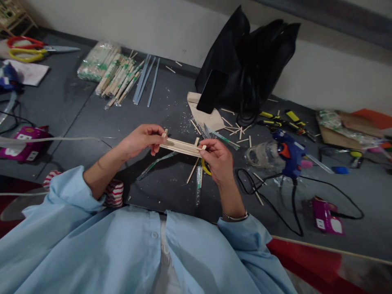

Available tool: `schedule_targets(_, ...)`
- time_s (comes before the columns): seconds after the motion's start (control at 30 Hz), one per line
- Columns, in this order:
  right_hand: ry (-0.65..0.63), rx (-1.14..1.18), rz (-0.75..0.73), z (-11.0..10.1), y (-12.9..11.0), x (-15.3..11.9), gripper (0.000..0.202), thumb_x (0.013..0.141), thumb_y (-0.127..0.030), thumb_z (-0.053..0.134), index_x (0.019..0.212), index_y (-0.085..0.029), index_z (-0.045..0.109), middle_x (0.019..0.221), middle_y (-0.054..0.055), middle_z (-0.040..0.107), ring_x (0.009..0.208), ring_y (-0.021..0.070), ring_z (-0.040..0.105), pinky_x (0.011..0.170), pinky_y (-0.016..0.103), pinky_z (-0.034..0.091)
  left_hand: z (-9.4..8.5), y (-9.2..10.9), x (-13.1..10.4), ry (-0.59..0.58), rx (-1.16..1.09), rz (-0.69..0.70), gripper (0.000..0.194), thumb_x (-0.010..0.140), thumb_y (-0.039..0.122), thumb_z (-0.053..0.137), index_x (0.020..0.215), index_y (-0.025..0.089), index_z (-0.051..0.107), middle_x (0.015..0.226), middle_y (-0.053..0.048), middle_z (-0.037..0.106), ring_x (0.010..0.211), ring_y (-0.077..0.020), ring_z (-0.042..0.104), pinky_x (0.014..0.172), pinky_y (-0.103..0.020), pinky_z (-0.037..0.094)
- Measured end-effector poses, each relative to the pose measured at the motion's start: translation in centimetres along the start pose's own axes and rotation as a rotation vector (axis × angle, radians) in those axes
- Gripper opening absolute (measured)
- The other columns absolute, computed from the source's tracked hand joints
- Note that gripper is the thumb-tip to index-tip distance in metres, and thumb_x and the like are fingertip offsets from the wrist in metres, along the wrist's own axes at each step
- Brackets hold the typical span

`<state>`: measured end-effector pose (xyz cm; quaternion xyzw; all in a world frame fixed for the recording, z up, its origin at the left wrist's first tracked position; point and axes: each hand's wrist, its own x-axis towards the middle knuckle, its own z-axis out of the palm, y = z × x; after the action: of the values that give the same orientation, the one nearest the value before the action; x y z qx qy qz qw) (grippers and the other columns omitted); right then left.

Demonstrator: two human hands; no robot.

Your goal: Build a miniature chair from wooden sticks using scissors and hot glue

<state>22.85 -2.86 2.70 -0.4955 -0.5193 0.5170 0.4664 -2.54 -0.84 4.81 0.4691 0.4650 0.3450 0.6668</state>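
A small flat piece made of pale wooden sticks (180, 147) is held level above the dark table, with short stubs standing up near its ends. My left hand (146, 139) pinches its left end between thumb and fingers. At the right end, my right hand (217, 158) closes its thumb and fingers round the corner. Below the piece, loose sticks (192, 170), clear wrappers (199, 190) and a yellow loop (206, 167), partly hidden by my right hand, lie on the table.
A blue glue gun (290, 157) with a black cable rests by a clear jar (263, 155) on the right. Behind are a black bag (245, 61), a phone (212, 92) and pliers (271, 119). Wrapped sticks (121, 77) and scissors (29, 51) lie back left.
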Motion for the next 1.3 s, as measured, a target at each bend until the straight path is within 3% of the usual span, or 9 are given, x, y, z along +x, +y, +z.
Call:
schedule_targets(0.63, 0.089, -0.106, -0.054, 0.33, 0.10, -0.17, 0.020, 0.069, -0.023, 0.070, 0.089, -0.025, 0.068, 0.084, -0.001, 0.070, 0.078, 0.0154, 0.064, 0.079, 0.033, 0.053, 0.11, -0.02, 0.02, 0.027, 0.064, 0.016, 0.021, 0.067, 0.023, 0.077, 0.076, 0.014, 0.061, 0.047, 0.005, 0.055, 0.039, -0.0058, 0.051, 0.041, -0.016, 0.044)
schedule_targets(1.3, 0.075, -0.052, -0.045, 0.43, 0.22, -0.17, 0.020, 0.068, -0.021, 0.072, 0.087, -0.025, 0.069, 0.082, -0.002, 0.069, 0.076, 0.0139, 0.062, 0.076, 0.030, 0.052, 0.14, 0.11, 0.05, 0.043, 0.063, 0.023, 0.014, 0.068, 0.018, 0.072, 0.075, 0.014, 0.061, 0.045, 0.004, 0.054, 0.039, -0.0067, 0.050, 0.040, -0.016, 0.044)
